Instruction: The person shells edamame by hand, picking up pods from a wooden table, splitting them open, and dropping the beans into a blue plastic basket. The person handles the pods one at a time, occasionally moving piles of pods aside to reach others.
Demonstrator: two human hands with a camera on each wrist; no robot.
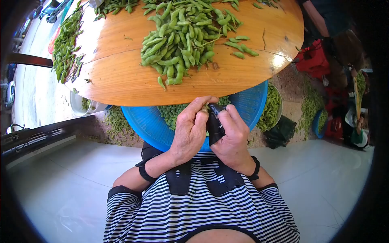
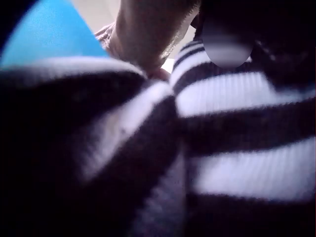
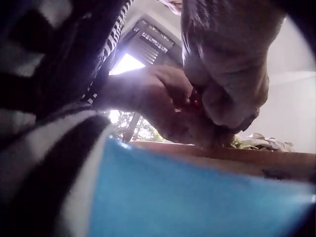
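Both hands meet over a blue basin (image 1: 139,126), just off the near table edge. Between the left hand's (image 1: 189,128) thumb and fingertips a small greenish-brown bean pod (image 1: 206,108) is pinched, mostly covered. Curled fingers of the right hand (image 1: 233,133) hold a dark, shiny black thing (image 1: 215,126) close against the left fingertips; its kind cannot be told. Shelled green beans (image 1: 170,113) lie in the basin below. In the right wrist view, the right hand (image 3: 227,74) overlaps the left hand (image 3: 153,94). Striped cloth (image 2: 237,98) fills most of the left wrist view.
A heap of green bean pods (image 1: 182,40) lies on the wooden table (image 1: 109,77), with plant stalks and pods (image 1: 69,48) at its left edge. A tub of pods (image 1: 272,107) stands right of the basin, a white bucket (image 1: 77,104) left. Red stools (image 1: 314,58) stand further right.
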